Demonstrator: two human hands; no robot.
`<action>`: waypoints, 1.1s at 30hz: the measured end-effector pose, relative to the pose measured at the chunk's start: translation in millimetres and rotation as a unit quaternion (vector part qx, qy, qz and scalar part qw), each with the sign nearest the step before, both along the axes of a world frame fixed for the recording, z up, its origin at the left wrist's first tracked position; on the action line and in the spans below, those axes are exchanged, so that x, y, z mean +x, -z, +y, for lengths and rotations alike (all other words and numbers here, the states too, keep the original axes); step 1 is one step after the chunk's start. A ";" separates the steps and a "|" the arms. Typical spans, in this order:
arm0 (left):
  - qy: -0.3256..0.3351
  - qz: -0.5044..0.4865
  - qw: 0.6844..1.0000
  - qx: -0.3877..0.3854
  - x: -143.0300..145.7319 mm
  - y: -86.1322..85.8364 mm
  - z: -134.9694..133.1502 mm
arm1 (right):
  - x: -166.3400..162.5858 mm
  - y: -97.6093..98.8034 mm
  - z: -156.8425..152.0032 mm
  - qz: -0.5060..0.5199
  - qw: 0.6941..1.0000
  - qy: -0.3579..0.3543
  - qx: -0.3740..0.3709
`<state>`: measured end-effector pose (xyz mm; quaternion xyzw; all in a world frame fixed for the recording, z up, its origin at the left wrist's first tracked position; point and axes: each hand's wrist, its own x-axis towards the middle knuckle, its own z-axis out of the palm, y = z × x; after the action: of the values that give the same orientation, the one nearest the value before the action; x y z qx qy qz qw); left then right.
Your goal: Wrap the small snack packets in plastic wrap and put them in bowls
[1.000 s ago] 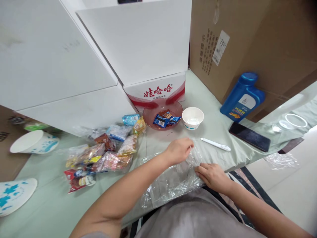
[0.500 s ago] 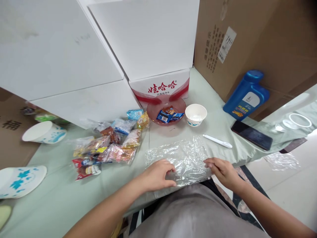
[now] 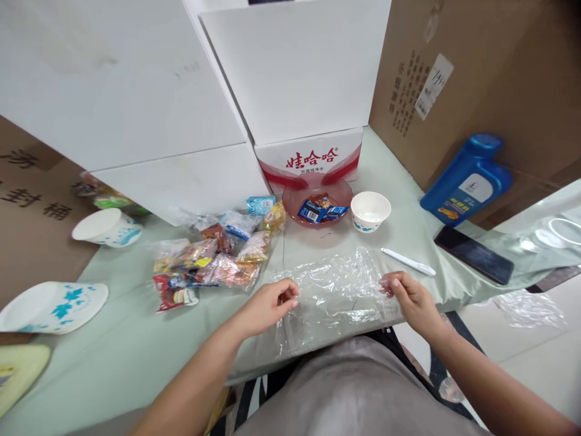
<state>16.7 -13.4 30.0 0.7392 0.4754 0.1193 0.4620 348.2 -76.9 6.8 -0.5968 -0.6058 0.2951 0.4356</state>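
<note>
A crumpled clear plastic bag [image 3: 338, 290] lies flat on the pale green tablecloth [image 3: 113, 351] near the front edge. My left hand [image 3: 267, 306] pinches its left edge with curled fingers. My right hand [image 3: 406, 297] pinches its right edge. The sheet is stretched between both hands. Behind it stand a pink glass dish [image 3: 316, 197] with several wrapped candies, a small white paper bowl [image 3: 371, 211] and a white pen [image 3: 407, 261].
A heap of snack packets [image 3: 213, 260] lies left of the bag. White cartons [image 3: 290, 91] and a brown carton [image 3: 476, 79] wall the back. A blue bottle [image 3: 469, 178] and black phone [image 3: 474, 262] sit right. Paper bowl [image 3: 106, 227] and paper plate [image 3: 49, 306] sit far left.
My left hand went from the bag's far edge back to its left side. The right hand shifted to the right edge. The bag now lies spread wider between them.
</note>
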 end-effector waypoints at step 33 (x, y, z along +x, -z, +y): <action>-0.258 -0.110 0.939 0.198 -13.3 80.1 -96.4 | -36.7 26.2 80.5 -0.477 0.870 0.035 -0.124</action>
<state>3.3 -109.9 -50.1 0.6500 0.5628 0.4068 0.3085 311.4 3.6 -19.4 -0.7346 -0.6772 0.0319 0.0264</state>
